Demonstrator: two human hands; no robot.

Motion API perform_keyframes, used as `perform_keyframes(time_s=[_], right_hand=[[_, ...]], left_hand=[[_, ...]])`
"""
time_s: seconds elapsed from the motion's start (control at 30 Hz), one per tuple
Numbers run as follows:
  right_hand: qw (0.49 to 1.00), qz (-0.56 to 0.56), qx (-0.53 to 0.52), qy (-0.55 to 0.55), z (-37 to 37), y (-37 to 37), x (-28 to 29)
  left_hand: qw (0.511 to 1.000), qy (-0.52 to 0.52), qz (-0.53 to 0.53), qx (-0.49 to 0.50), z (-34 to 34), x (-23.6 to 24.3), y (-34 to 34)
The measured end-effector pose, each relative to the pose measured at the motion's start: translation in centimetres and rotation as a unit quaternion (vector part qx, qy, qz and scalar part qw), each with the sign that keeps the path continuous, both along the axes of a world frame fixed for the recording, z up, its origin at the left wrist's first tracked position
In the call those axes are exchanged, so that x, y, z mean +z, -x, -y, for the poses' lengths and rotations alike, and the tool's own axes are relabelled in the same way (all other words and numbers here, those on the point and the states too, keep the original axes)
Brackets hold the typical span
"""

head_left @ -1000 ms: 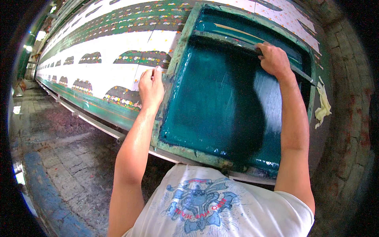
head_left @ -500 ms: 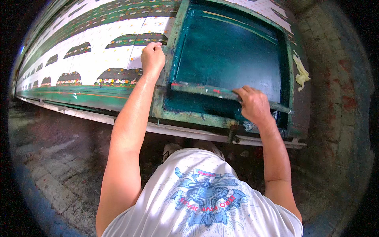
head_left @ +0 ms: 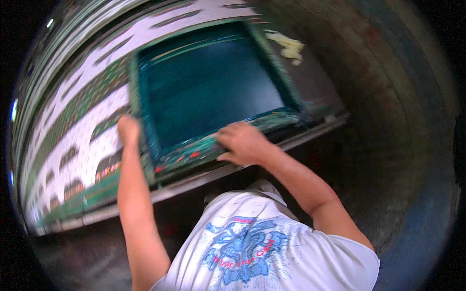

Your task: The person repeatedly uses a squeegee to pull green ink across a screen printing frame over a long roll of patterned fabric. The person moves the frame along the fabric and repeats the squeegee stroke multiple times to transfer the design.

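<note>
A rectangular screen frame (head_left: 133, 92) holds a dark teal, glossy screen (head_left: 204, 87) on a long printing surface. A paint-smeared squeegee bar (head_left: 194, 154) lies along its near edge, with my right hand (head_left: 241, 143) over it, fingers bent around the bar. My left hand (head_left: 128, 128) is closed at the frame's left side; motion blur and its own fingers hide what it grips, if anything.
White printed material (head_left: 109, 104) with dark arched shapes and coloured dots covers the surface to the left. A crumpled pale yellow item (head_left: 290, 47) lies right of the frame. A pale rail (head_left: 320, 124) runs along the near edge, above a dark floor.
My right hand has drawn the squeegee from the far end to the near edge of the screen. The view has turned, tilting the table, and my left hand appears lower.
</note>
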State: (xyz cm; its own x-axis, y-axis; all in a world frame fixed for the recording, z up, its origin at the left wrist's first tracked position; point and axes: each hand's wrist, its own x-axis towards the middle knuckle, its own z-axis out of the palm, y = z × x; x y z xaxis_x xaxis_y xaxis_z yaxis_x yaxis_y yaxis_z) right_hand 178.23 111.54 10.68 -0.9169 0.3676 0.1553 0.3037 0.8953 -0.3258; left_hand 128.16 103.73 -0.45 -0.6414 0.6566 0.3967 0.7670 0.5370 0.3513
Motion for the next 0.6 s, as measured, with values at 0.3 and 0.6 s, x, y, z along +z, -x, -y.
perform_keyframes(time_s=[0.3,0.6], right_hand=[[0.936,-0.34,0.063,-0.066,-1.9,-10.6,-0.8],[0.909,-0.413,-0.053,0.018,-9.5,-23.3,-2.2]], left_hand=[[0.981,0.122,-0.122,-0.09,0.4,-2.1,5.9],[0.984,0.121,-0.113,0.061,-2.4,0.1,-4.6]])
